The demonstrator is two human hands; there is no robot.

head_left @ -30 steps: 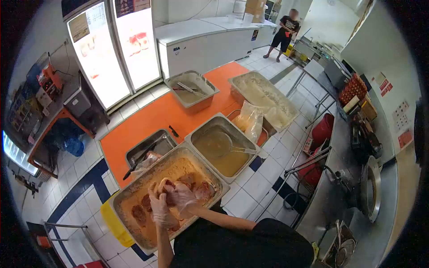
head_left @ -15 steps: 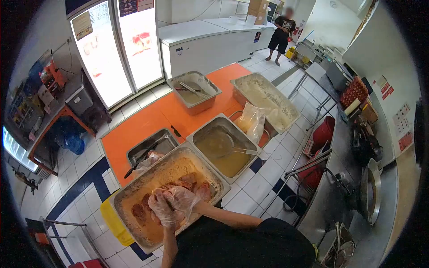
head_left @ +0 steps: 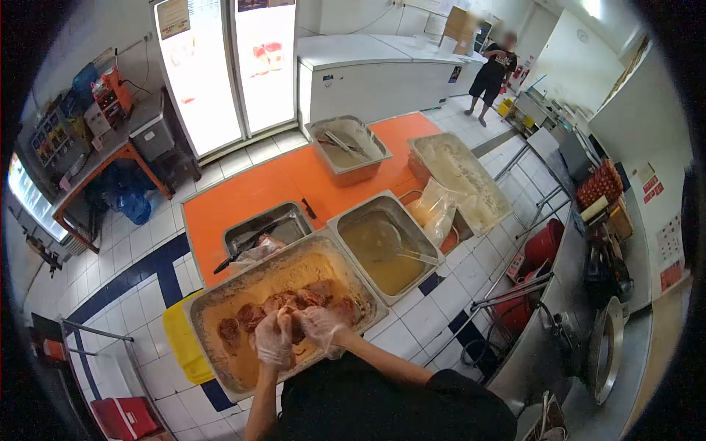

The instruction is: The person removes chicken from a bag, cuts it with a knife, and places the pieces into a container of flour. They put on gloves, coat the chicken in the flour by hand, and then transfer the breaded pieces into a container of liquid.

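My left hand (head_left: 273, 344), in a clear plastic glove, is closed on a pale piece of meat (head_left: 286, 320) over the large metal tray (head_left: 207, 347). Against the other side of that piece, my gloved right hand (head_left: 322, 327) is closed too. Orange-tinted flour (head_left: 276, 283) covers the tray's bottom, with several dark red meat pieces (head_left: 229, 332) lying in a row on it. Right beside this tray stands a metal pan of cloudy liquid (head_left: 368, 246) with a strainer (head_left: 397, 252) in it.
A small metal tray (head_left: 283, 228) with a black-handled tool sits on the orange table (head_left: 220, 195). Behind are a deep pan (head_left: 349, 158), a floury tray (head_left: 460, 173) and a plastic bag (head_left: 434, 209). Another person (head_left: 493, 77) stands far back by the white freezer (head_left: 375, 84).
The view has shifted, so the scene sits further right. My hands have moved slightly apart, and the pale piece now shows between them, raised above the flour.
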